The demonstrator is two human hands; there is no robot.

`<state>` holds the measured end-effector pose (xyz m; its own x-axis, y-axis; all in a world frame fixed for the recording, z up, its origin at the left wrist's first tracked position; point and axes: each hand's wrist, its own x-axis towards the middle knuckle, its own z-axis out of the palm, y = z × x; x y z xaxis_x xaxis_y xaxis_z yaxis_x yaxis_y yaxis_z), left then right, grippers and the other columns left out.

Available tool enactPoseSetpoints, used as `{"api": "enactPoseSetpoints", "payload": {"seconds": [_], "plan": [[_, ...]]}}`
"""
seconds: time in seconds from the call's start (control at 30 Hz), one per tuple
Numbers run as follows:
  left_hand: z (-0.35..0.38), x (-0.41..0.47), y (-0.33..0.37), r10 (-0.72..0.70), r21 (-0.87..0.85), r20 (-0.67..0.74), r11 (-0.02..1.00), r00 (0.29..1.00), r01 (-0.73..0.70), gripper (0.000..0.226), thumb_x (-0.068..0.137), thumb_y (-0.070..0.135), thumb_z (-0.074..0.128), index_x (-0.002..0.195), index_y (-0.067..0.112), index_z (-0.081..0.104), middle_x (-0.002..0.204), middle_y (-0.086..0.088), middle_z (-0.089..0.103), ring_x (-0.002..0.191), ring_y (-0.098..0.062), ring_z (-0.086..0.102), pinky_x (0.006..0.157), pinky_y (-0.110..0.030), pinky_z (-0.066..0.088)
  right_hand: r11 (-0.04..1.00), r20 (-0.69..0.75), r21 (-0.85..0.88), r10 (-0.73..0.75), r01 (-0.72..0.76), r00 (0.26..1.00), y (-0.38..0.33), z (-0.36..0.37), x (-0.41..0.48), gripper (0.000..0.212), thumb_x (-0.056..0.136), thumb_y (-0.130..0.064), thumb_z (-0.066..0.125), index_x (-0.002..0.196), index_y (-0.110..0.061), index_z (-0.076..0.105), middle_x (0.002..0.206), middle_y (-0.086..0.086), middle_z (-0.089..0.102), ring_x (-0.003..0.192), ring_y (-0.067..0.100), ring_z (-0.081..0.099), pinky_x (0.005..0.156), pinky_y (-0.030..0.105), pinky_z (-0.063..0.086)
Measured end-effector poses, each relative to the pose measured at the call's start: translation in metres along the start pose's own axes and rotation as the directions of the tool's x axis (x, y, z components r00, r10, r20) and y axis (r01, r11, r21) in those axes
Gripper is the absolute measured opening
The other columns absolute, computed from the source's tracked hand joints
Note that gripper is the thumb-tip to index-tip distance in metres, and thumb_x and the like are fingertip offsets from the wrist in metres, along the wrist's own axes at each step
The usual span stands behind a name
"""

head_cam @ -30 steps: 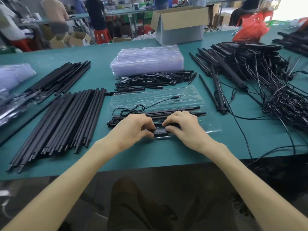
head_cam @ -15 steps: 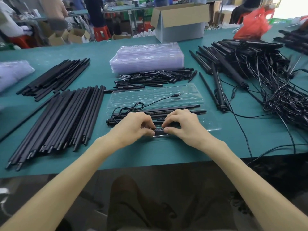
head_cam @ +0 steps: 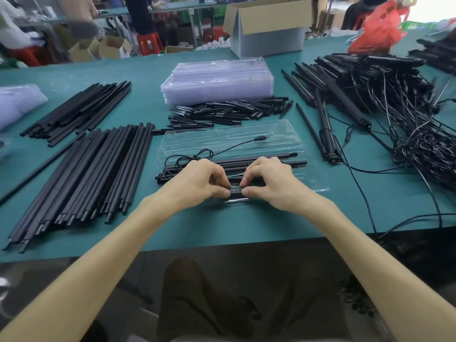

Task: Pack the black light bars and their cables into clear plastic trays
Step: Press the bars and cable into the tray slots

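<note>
A clear plastic tray (head_cam: 246,137) lies open on the green table in front of me. Black light bars (head_cam: 278,162) lie lengthwise in its near half, and a thin black cable (head_cam: 237,146) with a plug loops across the tray. My left hand (head_cam: 197,181) and my right hand (head_cam: 269,181) meet at the tray's front edge. Both pinch a small black inline controller (head_cam: 236,190) between thumbs and curled fingers, holding it down at the tray's near slot.
A stack of clear trays (head_cam: 219,80) stands behind, with short black pieces (head_cam: 229,112) in front of it. Long black tubes (head_cam: 88,174) lie at left. Cabled light bars (head_cam: 394,107) are heaped at right. A cardboard box (head_cam: 269,25) stands at the back.
My hands have drawn closer together over the controller, fingertips now nearly touching. The head camera has shifted slightly. The tray, bars and cable stay put.
</note>
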<state>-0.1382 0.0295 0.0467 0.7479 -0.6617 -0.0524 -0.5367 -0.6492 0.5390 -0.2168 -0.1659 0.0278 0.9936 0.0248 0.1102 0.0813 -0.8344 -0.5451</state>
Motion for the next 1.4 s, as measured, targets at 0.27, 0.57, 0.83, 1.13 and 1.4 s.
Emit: {"api": "enactPoseSetpoints", "payload": {"seconds": [0.27,0.57,0.83,1.13,1.4], "plan": [[0.004,0.008,0.005,-0.047,0.041,0.037,0.998,0.998,0.045,0.022,0.073,0.020,0.089,0.072,0.028,0.069,0.067,0.014,0.067,0.061,0.005,0.059,0.055,-0.011,0.039,1.000,-0.003,-0.019,0.005,-0.006,1.000,0.001,0.003,0.000,0.011,0.088,-0.038,0.074,0.097,-0.032,0.072,0.118,-0.011,0.055,0.118,0.015,0.037,0.099,0.032,0.022],[0.005,0.013,0.007,-0.059,0.079,0.058,0.995,0.997,0.055,0.033,0.072,0.012,0.089,0.067,0.029,0.061,0.072,0.011,0.067,0.066,-0.002,0.060,0.058,-0.016,0.040,0.998,-0.008,0.057,0.021,-0.020,1.000,0.002,-0.001,-0.001,0.010,0.083,-0.038,0.079,0.090,-0.034,0.073,0.116,-0.010,0.057,0.120,0.015,0.040,0.109,0.041,0.024],[0.009,0.010,0.013,-0.061,0.132,0.048,0.990,0.997,0.054,0.037,0.076,0.008,0.084,0.070,0.029,0.054,0.076,0.011,0.060,0.070,-0.007,0.056,0.062,-0.027,0.039,0.997,-0.049,0.077,0.002,0.002,0.999,0.006,0.004,-0.006,0.013,0.083,-0.038,0.079,0.093,-0.030,0.074,0.113,-0.011,0.059,0.120,0.015,0.042,0.110,0.042,0.025],[0.008,-0.006,0.018,-0.043,0.197,-0.014,0.979,0.999,0.044,0.013,0.084,0.024,0.081,0.088,0.025,0.068,0.084,0.013,0.060,0.079,-0.009,0.058,0.068,-0.026,0.042,0.889,-0.249,0.456,0.096,0.029,0.964,0.018,-0.026,-0.016,0.012,0.095,-0.015,0.065,0.099,-0.018,0.076,0.096,-0.006,0.075,0.092,0.013,0.068,0.087,0.032,0.054],[0.022,-0.007,0.054,0.206,0.311,-0.011,0.931,0.978,-0.192,0.037,0.089,0.048,0.070,0.119,0.025,0.067,0.112,0.003,0.056,0.106,-0.018,0.052,0.095,-0.035,0.043,0.914,-0.351,0.406,0.164,-0.009,0.922,0.039,-0.049,-0.033,0.020,0.096,-0.006,0.061,0.107,-0.016,0.075,0.104,-0.010,0.074,0.101,0.004,0.066,0.097,0.027,0.052]]}}
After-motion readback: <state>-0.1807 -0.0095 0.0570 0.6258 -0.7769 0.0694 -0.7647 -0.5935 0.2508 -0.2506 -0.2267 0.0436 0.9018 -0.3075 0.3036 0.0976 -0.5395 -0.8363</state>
